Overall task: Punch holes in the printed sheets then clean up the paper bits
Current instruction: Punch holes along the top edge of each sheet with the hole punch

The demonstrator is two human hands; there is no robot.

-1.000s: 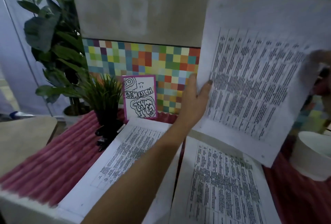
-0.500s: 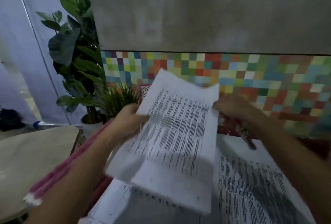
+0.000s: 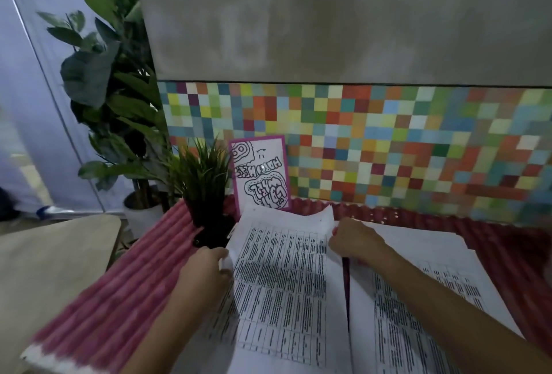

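A white printed sheet [image 3: 286,284] with rows of black text lies on the left paper pile on the red ribbed table cover [image 3: 119,293]. My left hand [image 3: 206,272] grips the sheet's left edge, fingers curled round it. My right hand [image 3: 355,242] pinches the sheet's upper right corner, which is lifted slightly. A second pile of printed sheets [image 3: 424,299] lies to the right, partly under my right forearm. No hole punch or paper bits are in sight.
A small dark potted plant [image 3: 206,194] stands just beyond the left pile. A pink-framed doodle card [image 3: 261,175] leans on the coloured mosaic wall [image 3: 388,146]. A large leafy plant [image 3: 113,90] stands at the left, with a beige tabletop [image 3: 50,269] beside it.
The sheet held up in the air by both hands has come down onto the left pile. Both hands have lowered with it and still hold its edges.
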